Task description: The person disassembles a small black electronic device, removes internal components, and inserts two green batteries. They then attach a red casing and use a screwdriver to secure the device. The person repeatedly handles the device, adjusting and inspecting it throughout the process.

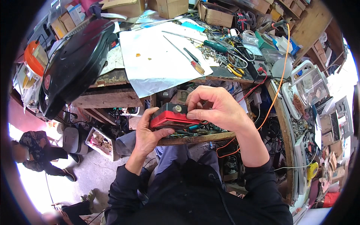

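My left hand (144,135) grips a small red and black box-shaped device (170,118) from its left side, with the thumb along the near edge. A round silver knob-like part (177,108) shows on the device's upper face. At the device's right end, my right hand (219,107) has thumb and fingers pinched together; whatever is between them is hidden. Both hands are above an open drawer (202,139) full of tools and wires. Beyond them, a screwdriver with an amber handle (197,68) and a thin dark tool (190,54) lie on a white sheet (144,56).
A large black case (77,63) stands at the left of the bench. To the right are a green-handled screwdriver (215,46), yellow-handled pliers (234,71), and a soldering iron (277,24) with an orange cable (284,71). Two people are at the lower left.
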Demonstrator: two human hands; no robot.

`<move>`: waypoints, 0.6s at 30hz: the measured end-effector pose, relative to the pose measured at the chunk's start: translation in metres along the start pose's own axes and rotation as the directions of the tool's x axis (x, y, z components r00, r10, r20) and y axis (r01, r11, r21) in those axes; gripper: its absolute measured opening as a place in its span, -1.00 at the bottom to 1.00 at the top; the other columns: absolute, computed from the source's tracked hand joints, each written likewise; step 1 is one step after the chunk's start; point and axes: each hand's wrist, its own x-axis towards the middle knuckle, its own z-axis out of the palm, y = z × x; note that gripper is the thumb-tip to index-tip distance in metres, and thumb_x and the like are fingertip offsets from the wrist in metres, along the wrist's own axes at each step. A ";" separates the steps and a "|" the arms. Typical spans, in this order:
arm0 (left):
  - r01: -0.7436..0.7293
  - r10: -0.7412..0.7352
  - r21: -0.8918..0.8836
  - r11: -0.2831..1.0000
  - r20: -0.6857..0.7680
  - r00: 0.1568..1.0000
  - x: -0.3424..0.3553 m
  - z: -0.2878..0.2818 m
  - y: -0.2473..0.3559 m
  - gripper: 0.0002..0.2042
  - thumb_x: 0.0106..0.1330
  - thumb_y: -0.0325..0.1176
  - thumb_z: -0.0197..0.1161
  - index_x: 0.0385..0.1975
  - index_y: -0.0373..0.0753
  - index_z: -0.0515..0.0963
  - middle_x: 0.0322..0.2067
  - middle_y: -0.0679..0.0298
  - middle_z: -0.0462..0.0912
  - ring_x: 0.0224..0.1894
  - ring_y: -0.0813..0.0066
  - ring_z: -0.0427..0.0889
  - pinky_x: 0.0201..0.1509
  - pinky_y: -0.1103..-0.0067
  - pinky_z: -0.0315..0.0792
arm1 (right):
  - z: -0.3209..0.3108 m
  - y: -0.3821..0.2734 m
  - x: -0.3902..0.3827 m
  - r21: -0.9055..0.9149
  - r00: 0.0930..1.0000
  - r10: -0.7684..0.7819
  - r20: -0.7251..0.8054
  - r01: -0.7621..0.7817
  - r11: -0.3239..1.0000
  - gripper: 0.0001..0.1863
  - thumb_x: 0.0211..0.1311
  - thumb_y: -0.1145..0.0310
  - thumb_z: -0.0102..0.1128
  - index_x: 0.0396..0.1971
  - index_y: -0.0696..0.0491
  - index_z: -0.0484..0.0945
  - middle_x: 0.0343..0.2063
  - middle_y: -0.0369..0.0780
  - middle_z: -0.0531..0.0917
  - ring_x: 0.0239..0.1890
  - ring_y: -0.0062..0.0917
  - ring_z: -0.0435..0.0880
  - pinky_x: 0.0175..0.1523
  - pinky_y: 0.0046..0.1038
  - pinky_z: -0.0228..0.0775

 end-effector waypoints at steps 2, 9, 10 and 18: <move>0.015 -0.015 -0.030 0.999 0.000 1.000 0.000 0.000 0.000 -0.31 -0.01 -0.54 0.66 0.16 -0.23 0.45 -0.05 0.32 0.69 -0.04 0.58 0.67 0.07 0.59 0.58 | -0.001 0.003 0.001 0.097 1.000 0.024 0.005 -0.025 0.995 -0.87 0.19 0.50 0.44 -0.37 0.18 0.64 -0.51 -0.39 0.61 -0.46 -0.76 0.45 -0.35 -0.60 0.32; 0.068 -0.068 -0.027 0.997 -0.012 0.998 0.000 -0.003 0.003 -0.35 0.03 -0.55 0.63 0.15 -0.22 0.46 -0.09 0.32 0.71 -0.06 0.59 0.68 0.04 0.61 0.58 | -0.001 0.007 0.004 0.166 0.995 0.100 0.007 -0.100 0.981 -0.89 0.24 0.47 0.43 -0.33 0.15 0.65 -0.46 -0.41 0.64 -0.43 -0.83 0.47 -0.34 -0.67 0.34; 0.066 -0.066 -0.018 0.998 -0.014 0.998 0.001 -0.003 0.002 -0.36 0.03 -0.55 0.63 0.14 -0.23 0.46 -0.09 0.32 0.71 -0.06 0.59 0.68 0.04 0.61 0.58 | -0.002 0.006 0.004 0.168 0.992 0.128 0.020 -0.129 0.977 -0.88 0.25 0.49 0.43 -0.32 0.16 0.64 -0.42 -0.40 0.64 -0.39 -0.82 0.51 -0.31 -0.69 0.37; 0.071 -0.071 -0.030 0.997 -0.018 0.997 0.000 -0.002 0.004 -0.35 0.02 -0.54 0.65 0.14 -0.23 0.47 -0.10 0.32 0.71 -0.07 0.59 0.68 0.04 0.61 0.57 | -0.001 0.006 0.005 0.167 0.987 0.160 0.030 -0.163 0.972 -0.84 0.22 0.47 0.48 -0.32 0.15 0.62 -0.41 -0.41 0.63 -0.37 -0.84 0.53 -0.29 -0.72 0.40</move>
